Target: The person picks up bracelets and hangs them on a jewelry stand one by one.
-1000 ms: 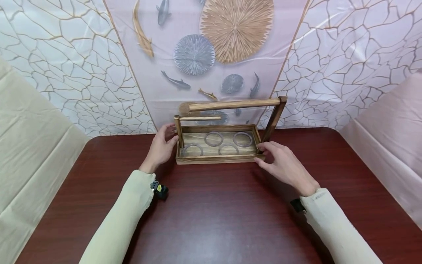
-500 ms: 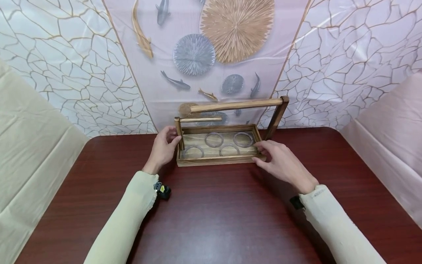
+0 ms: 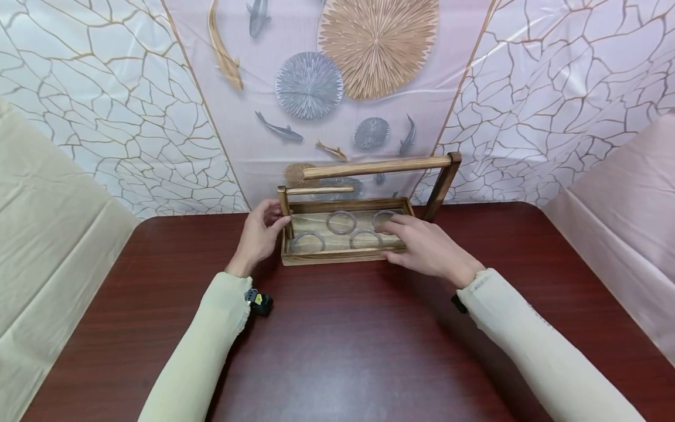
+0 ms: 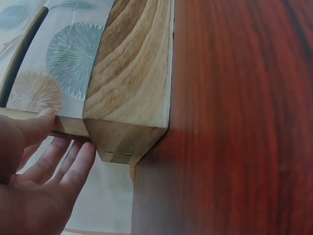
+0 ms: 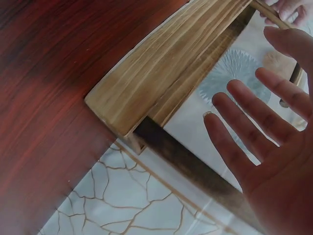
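Note:
A shallow wooden tray (image 3: 337,257) stands near the table's back edge in the head view, with several clear rings lying flat in it. On its left rises a wooden post (image 3: 285,208) bearing a short rod; a taller post (image 3: 442,187) on the right carries a longer rod (image 3: 374,167). My left hand (image 3: 258,237) holds the left post between thumb and fingers, as the left wrist view also shows. My right hand (image 3: 429,246) hovers over the tray's right part, partly covering a ring (image 3: 383,214). Its fingers (image 5: 252,129) look extended and hold nothing in the right wrist view.
The dark red table (image 3: 337,340) extends in front of the tray and to both sides. A patterned cloth (image 3: 364,88) hangs right behind it, and pale cloths (image 3: 47,246) close off the sides.
My right hand has left the tray's right end and moved left over its inside. The tray shifted slightly toward me earlier; my left hand stays at the left post.

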`<state>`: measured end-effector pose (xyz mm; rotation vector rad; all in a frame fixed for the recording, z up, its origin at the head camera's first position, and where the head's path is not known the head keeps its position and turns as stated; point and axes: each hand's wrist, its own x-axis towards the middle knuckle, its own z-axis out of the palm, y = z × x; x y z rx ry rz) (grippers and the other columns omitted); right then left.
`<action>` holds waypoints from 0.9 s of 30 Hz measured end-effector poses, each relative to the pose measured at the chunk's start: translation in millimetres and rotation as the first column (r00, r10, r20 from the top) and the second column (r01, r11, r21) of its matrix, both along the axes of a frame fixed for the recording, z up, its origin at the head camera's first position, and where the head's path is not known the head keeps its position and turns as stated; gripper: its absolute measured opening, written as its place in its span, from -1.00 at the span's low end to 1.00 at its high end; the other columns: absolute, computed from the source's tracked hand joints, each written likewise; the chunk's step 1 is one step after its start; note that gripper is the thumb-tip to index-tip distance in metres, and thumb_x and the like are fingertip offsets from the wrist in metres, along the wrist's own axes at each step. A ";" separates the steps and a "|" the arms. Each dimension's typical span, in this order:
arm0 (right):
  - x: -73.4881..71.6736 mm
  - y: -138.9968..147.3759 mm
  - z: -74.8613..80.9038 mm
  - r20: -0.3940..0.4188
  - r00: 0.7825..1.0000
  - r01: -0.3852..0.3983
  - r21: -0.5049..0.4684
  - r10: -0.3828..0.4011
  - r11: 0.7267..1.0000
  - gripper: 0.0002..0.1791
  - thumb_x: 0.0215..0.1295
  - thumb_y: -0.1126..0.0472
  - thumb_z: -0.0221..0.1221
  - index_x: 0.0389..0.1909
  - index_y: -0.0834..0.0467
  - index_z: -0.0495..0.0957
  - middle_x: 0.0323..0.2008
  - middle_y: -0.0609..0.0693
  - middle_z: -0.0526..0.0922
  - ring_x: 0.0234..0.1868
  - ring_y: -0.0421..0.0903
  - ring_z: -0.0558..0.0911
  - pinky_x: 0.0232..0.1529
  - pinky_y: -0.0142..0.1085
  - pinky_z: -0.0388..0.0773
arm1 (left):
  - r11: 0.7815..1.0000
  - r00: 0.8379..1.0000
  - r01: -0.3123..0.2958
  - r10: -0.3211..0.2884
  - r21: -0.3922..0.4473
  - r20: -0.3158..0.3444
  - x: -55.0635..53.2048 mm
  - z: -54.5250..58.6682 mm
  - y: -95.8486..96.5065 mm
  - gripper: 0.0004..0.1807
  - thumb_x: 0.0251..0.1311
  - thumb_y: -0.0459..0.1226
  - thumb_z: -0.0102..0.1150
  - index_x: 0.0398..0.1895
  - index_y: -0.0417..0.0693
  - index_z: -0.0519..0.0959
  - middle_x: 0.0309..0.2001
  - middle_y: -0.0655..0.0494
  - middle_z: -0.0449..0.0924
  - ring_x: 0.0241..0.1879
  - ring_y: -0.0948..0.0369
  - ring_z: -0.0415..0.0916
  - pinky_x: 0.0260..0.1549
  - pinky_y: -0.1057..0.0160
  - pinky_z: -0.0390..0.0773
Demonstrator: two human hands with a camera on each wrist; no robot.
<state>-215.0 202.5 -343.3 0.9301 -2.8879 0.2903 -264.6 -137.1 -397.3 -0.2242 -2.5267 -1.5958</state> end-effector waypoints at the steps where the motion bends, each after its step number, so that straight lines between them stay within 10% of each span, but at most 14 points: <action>1: -1.3 -1.3 0.5 0.006 1.000 -0.011 0.002 0.011 1.000 -0.48 0.30 -0.02 0.34 0.25 0.03 0.58 0.13 0.00 0.62 0.10 0.03 0.66 0.01 0.06 0.65 | 1.000 1.000 0.004 -0.004 -0.002 0.000 0.1 0.7 0.0 -0.59 0.43 -0.33 0.18 0.28 -0.23 0.43 0.15 -0.25 0.56 0.19 -0.12 0.53 0.23 -0.05 0.52; 27: -30.4 -19.1 6.9 0.146 0.956 -0.263 0.038 0.255 0.964 -0.46 0.32 0.14 0.35 0.32 -0.04 0.52 0.31 0.05 0.50 0.37 0.06 0.47 0.35 0.03 0.45 | 0.999 0.999 0.046 -0.046 0.004 -0.024 -4.0 0.4 -5.1 -0.62 0.43 -0.36 0.16 0.25 -0.25 0.44 0.11 -0.25 0.58 0.17 -0.11 0.54 0.24 -0.06 0.50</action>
